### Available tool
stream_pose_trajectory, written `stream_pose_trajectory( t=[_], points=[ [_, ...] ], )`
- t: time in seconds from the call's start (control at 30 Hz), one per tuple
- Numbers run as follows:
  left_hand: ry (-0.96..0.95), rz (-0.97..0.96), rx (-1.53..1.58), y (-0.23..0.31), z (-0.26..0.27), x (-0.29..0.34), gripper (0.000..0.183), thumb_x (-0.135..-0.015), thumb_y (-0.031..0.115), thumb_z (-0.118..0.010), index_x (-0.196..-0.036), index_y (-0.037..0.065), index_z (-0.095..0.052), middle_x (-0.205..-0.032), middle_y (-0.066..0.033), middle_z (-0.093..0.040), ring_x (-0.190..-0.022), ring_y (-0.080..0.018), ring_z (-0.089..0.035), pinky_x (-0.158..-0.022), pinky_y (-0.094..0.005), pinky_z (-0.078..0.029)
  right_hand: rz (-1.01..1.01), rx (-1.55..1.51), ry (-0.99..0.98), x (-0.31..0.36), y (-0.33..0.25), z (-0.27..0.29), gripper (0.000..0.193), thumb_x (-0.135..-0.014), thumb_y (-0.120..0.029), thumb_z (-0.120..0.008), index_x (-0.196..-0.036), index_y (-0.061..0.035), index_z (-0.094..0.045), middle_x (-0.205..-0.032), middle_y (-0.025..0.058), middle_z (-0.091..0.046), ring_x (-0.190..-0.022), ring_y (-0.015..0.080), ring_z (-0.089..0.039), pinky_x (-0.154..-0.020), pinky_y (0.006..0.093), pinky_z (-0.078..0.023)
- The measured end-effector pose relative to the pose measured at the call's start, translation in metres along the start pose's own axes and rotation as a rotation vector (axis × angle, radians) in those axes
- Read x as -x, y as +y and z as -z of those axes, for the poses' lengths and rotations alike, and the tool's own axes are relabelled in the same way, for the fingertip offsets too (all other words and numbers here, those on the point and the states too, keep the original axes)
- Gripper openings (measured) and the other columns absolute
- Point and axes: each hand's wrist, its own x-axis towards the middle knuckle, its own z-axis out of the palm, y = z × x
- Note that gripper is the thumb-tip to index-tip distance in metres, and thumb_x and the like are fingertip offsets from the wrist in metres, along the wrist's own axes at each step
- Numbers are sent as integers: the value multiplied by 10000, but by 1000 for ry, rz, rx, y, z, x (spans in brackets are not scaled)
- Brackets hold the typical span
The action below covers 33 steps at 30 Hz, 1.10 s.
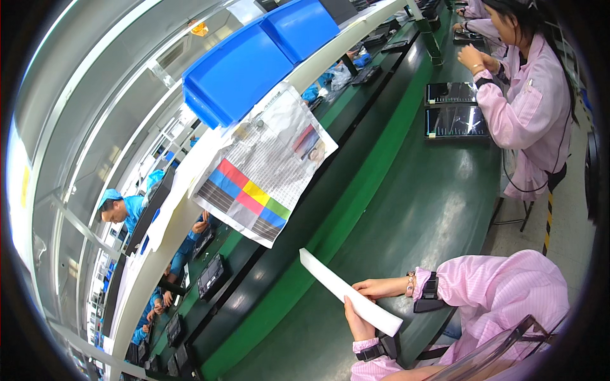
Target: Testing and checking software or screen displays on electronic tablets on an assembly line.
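Observation:
A long white bar [346,289], like a foam strip with flat sides, is held tilted above the green table. My left hand [359,325] is closed round its near end, with fingers up along its side. My right hand [380,289] grips the bar's far side, and its fingertips are partly hidden behind it. Both of my arms have pink sleeves and black wrist straps. The bar's other end points up and left, apart from anything else.
Farther along the green table [406,209] lie two flat dark screen panels [456,122] beside a co-worker in pink [530,95]. A shelf holds blue bins [244,66], with printed sheets [270,165] hanging below. Dark devices [213,277] line the conveyor, and workers in blue stand beyond.

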Motion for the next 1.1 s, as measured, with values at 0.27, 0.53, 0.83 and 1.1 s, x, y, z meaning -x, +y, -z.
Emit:
stream_pose_trajectory(
  t=[0.27, 0.53, 0.83, 1.1],
  points=[
    [19, 47, 19, -1, 6, -1, 412, -956, 408, -388, -877, 31, -534, -653, -63, -534, -602, -167, -503, -626, -297, -420, -3, 6, 27, -1, 1, -1, 260, -952, -275, -463, -1104, -76, -534, -763, -68, -488, -622, 21, -453, -548, 180, -381],
    [-31, 24, -16, -7, 24, -5, 429, -941, 423, -448, -1016, 11, -541, -786, -76, -584, -690, -169, -576, -629, -289, -478, -16, -18, 52, 0, 2, -6, 297, -949, -273, -471, -1158, -73, -536, -770, -65, -504, -628, 20, -457, -546, 180, -377],
    [-19, 35, -12, -6, 18, -3, 428, -945, 416, -441, -1051, 11, -530, -819, -60, -578, -723, -153, -569, -653, -277, -465, -17, -12, 22, -2, 4, -1, 314, -960, -273, -451, -1176, -57, -521, -807, -59, -512, -645, 22, -461, -548, 184, -388],
    [-60, 27, -24, -9, 26, -5, 461, -947, 437, -433, -1102, 9, -508, -912, -71, -576, -804, -153, -570, -703, -283, -469, -11, 3, 8, -4, 7, 1, 340, -961, -295, -448, -1191, -53, -510, -859, -54, -525, -690, 22, -480, -590, 185, -413]
  ],
)
